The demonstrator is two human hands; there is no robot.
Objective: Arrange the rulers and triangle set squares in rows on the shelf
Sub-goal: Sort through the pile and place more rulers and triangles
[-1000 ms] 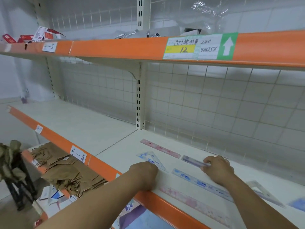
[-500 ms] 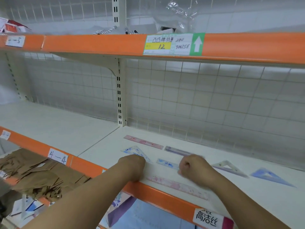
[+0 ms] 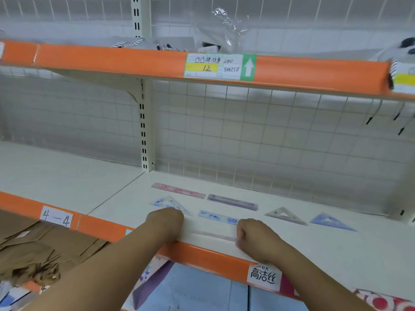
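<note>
Shelf mostly sorted. Far row: pink ruler with purple ruler to its right, end to end. Middle row: blue set square, blue ruler, clear set square, another blue set square at far right. Near row, by the orange lip: a faint pink ruler lying between both fists. Left hand curled, knuckles down, covering the near corner of the left set square – can't tell if it grips anything. Right hand curled at the right end of the near ruler, looks like it's nudging or pinching it; grip itself hidden. My read: two rows roughly done, third just started – left to do is squaring that near ruler and spacing the triangles. Writing: upper shelf tag reads "12", "240", a number like "904756", Chinese script, white arrow on green. Lip label handwritten "4—4". Lower label "高洁丝".
</note>
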